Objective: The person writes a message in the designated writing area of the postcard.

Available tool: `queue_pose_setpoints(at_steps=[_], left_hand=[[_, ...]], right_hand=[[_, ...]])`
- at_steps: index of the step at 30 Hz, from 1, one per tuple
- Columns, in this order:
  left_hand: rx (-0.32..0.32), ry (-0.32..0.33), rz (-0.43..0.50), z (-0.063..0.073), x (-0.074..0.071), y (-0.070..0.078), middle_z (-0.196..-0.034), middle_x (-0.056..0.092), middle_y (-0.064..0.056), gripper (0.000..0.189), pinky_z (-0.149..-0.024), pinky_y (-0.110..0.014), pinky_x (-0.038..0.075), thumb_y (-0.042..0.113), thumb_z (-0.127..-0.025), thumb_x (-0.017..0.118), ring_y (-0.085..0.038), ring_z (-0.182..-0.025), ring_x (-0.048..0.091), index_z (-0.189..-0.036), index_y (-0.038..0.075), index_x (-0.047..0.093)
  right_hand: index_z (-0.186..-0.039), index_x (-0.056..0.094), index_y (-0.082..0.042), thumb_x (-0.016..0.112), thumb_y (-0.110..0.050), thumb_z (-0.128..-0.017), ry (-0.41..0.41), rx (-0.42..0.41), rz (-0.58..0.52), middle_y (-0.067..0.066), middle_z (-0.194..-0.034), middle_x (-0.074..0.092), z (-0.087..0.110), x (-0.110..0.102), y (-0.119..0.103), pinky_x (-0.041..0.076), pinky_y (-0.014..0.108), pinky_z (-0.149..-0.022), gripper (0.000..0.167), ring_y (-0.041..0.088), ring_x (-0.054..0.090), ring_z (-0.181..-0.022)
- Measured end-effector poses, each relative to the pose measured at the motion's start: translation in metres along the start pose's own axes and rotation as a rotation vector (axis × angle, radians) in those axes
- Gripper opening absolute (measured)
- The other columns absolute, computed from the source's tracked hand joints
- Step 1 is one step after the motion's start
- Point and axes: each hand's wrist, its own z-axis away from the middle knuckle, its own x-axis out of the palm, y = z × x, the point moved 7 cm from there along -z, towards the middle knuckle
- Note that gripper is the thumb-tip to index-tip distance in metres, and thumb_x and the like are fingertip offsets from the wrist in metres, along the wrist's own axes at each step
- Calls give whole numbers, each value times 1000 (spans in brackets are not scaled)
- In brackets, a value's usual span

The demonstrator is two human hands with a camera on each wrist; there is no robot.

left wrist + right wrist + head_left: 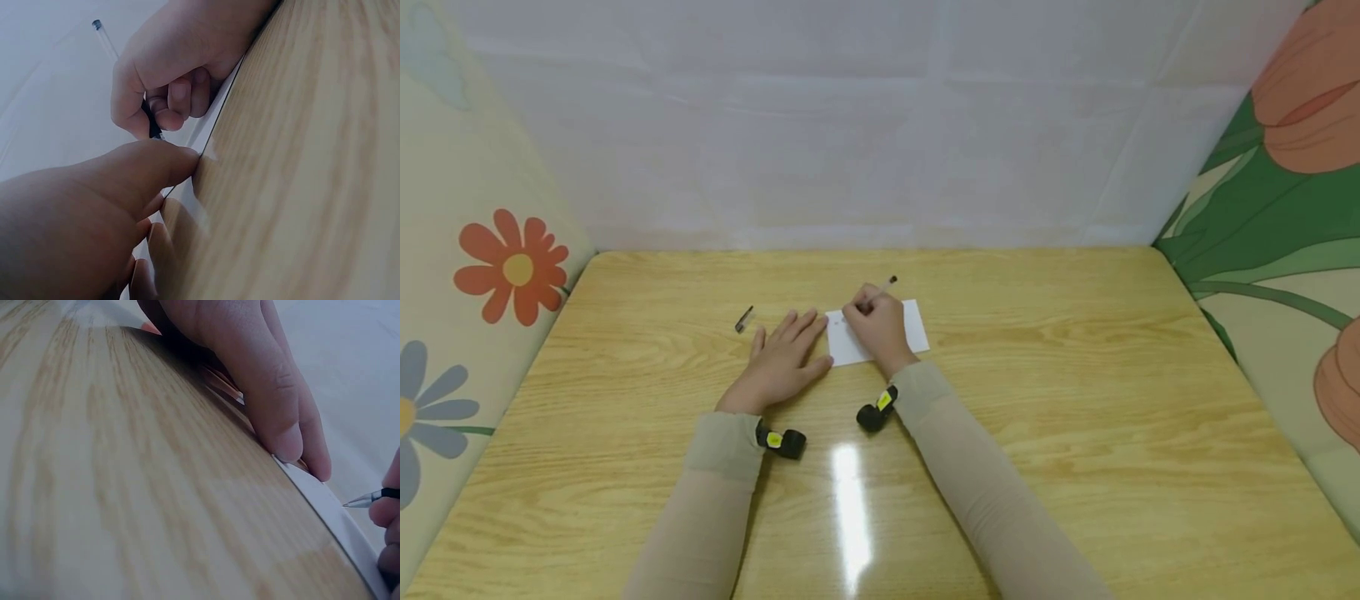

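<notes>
A small white sheet of paper (916, 327) lies on the table between my hands. My right hand (880, 327) pinches a pen (886, 286) with a clear barrel and dark end, slanted over the sheet. In the right wrist view the pen's metal tip (357, 502) is at the paper (331, 509); whether it touches is hard to tell. A small dark mark shows near the sheet's upper left. My left hand (781, 362) rests flat with fingers spread, thumb and fingertips at the sheet's left edge. A dark pen cap (744, 319) lies beyond its fingers, to the left.
The wood-grain table (1075, 417) reaches back to a white cloth backdrop (850, 150). Flower-printed panels (512, 271) stand along both sides. Each wrist wears a black camera (792, 444). A bright light reflection (852, 517) shows on the tabletop between the forearms.
</notes>
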Motion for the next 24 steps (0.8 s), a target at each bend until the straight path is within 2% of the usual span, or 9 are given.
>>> queue_pose_setpoints(at_steps=[11, 24], left_hand=[[3, -3, -1, 0, 0, -1, -169, 14, -15, 71, -115, -70, -10, 41, -105, 52, -40, -155, 2, -162, 10, 23], [1, -2, -9, 1, -1, 0, -169, 14, -15, 71, -115, -70, -9, 41, -106, 51, -40, -155, 2, -163, 11, 23]], right_hand=[[-70, 60, -7, 65, -4, -87, -9, 5, 5, -1, -63, 50, 0, 0, -2, 38, 20, -60, 17, 10, 47, -63], [-71, 63, -5, 66, -5, -85, 13, 14, 3, 0, -65, 53, 0, -1, -2, 38, 20, -60, 15, 10, 48, -64]])
